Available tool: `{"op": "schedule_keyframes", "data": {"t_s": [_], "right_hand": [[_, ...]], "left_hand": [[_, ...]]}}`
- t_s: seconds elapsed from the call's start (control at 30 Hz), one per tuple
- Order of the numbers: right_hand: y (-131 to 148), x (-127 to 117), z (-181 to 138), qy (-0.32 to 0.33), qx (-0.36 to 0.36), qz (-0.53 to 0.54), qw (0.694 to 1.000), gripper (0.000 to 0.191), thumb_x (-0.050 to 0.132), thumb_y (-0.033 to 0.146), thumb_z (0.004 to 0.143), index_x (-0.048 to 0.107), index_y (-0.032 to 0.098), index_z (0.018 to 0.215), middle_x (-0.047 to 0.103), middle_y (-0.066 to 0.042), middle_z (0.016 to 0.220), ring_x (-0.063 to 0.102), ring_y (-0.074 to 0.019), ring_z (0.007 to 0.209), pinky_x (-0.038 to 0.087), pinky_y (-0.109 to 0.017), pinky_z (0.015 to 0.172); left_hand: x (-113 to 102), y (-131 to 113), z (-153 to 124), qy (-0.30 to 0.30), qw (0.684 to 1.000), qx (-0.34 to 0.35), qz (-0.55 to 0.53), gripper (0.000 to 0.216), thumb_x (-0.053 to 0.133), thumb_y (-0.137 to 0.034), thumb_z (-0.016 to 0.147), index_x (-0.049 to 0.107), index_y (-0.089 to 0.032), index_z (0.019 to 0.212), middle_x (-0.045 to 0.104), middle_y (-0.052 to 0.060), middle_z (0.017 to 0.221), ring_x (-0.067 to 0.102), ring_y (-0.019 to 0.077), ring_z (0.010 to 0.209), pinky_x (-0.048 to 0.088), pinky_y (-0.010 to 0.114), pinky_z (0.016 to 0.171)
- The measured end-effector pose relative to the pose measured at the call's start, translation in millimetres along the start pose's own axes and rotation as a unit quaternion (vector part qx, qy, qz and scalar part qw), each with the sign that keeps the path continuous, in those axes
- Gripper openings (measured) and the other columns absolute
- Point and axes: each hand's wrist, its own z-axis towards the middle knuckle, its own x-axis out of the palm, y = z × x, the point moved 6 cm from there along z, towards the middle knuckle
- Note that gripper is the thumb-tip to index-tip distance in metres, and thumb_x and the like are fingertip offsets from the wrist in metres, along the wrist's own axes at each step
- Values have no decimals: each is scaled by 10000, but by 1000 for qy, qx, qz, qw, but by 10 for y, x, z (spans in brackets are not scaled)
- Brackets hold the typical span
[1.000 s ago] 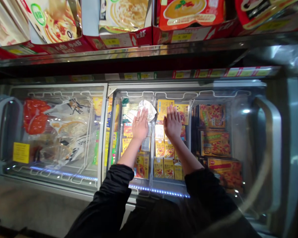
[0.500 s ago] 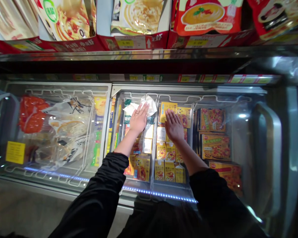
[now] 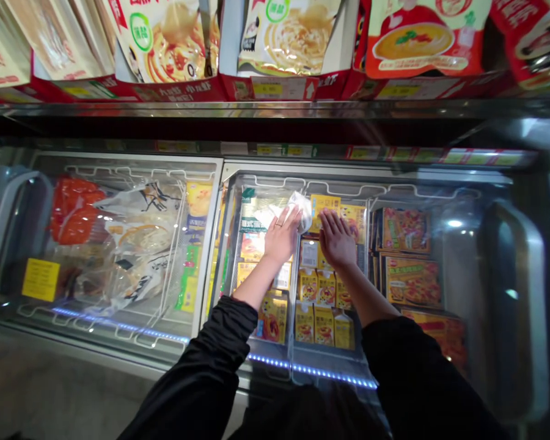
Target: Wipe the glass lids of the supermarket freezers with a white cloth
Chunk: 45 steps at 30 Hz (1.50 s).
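My left hand lies flat with fingers stretched out, pressing a crumpled white cloth against the glass lid of a chest freezer. A ring shows on one finger. My right hand rests flat and open on the same glass just to the right, touching nothing else. Beneath the glass under both hands stand rows of small yellow boxes. Both arms are in black sleeves.
Pizza boxes fill the freezer's right compartment. The left lid covers clear bags and a red pack. Grey handles flank the freezer. A shelf above carries bagged noodles and soup in red trays.
The camera view has shifted, so both hands and the freezer sit further right in the frame. The left hand with the cloth and the right hand stay near the lid's far edge.
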Motion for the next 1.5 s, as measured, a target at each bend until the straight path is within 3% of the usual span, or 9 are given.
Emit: {"op": "schedule_keyframes", "data": {"t_s": [0.13, 0.3, 0.47, 0.6, 0.77, 0.9, 1.17, 1.33, 1.5], "right_hand": [[-14, 13, -3, -1, 0, -6, 1000, 617, 315, 309, 1102, 472, 172, 1682, 475, -117, 1741, 356, -255, 1666, 249, -445, 1398], [-15, 4, -4, -5, -1, -11, 1000, 617, 315, 323, 1101, 451, 224, 1695, 481, -87, 1742, 365, -256, 1662, 263, -459, 1395], [16, -16, -4, -16, -14, -4, 1000, 615, 332, 302, 1094, 470, 201, 1684, 500, -123, 1727, 390, -285, 1648, 295, -478, 1378], [36, -25, 0, -31, -31, -7, 999, 600, 334, 286, 1107, 477, 198, 1682, 492, -138, 1731, 393, -288, 1644, 322, -489, 1358], [0, 0, 2, -43, -47, -27, 998, 587, 333, 289, 1113, 514, 146, 1652, 566, -173, 1670, 464, -291, 1598, 363, -523, 1327], [-26, 42, -7, -46, -55, -37, 997, 590, 335, 279, 1112, 521, 102, 1644, 555, -195, 1673, 444, -266, 1608, 343, -499, 1342], [3, 83, 18, -34, -40, -33, 998, 625, 309, 226, 1092, 489, 44, 1663, 456, -183, 1741, 374, -272, 1649, 274, -476, 1369], [17, 24, 17, -37, -31, -23, 999, 634, 331, 238, 1081, 495, 44, 1662, 460, -197, 1732, 361, -270, 1657, 263, -479, 1365], [337, 4, -52, -53, -21, -22, 998, 652, 324, 210, 1067, 457, 33, 1681, 411, -242, 1745, 312, -332, 1675, 206, -615, 1357]], "left_hand": [[-234, 445, 207, -18, 999, -35, -2, 650, 325, -236, 1108, 328, -272, 1757, 231, -102, 1826, 182, 150, 1716, 232, 405, 1407], [-309, 972, -232, -56, 986, -157, -3, 672, 324, -225, 1108, 258, -261, 1776, 227, -26, 1839, 186, 228, 1720, 261, 504, 1394], [-53, 705, -740, -56, 977, -204, 4, 706, 336, -248, 1113, 173, -319, 1796, 224, -18, 1836, 170, 238, 1717, 295, 509, 1385], [23, 499, -613, -39, 986, -160, 0, 686, 344, -264, 1115, 226, -329, 1788, 191, -64, 1837, 153, 198, 1722, 263, 457, 1400], [-242, 965, -306, -44, 985, -165, -13, 675, 362, -237, 1102, 290, -297, 1771, 222, -73, 1835, 174, 170, 1719, 236, 446, 1405], [-369, 1384, -448, -77, 968, -237, -16, 657, 307, -236, 1120, 257, -180, 1772, 178, 20, 1855, 165, 260, 1726, 211, 540, 1400], [-23, 1051, -808, -64, 973, -219, -32, 683, 401, -202, 1094, 288, -237, 1767, 202, 23, 1849, 132, 267, 1731, 244, 565, 1388], [-245, 1059, -893, -63, 985, -155, -45, 734, 490, -191, 1057, 310, -304, 1758, 223, 1, 1842, 283, 211, 1693, 347, 492, 1358], [-446, 1348, -1292, -113, 977, -176, -30, 692, 355, -178, 1091, 237, -198, 1773, 148, 34, 1858, 118, 196, 1730, 185, 502, 1412]]}}
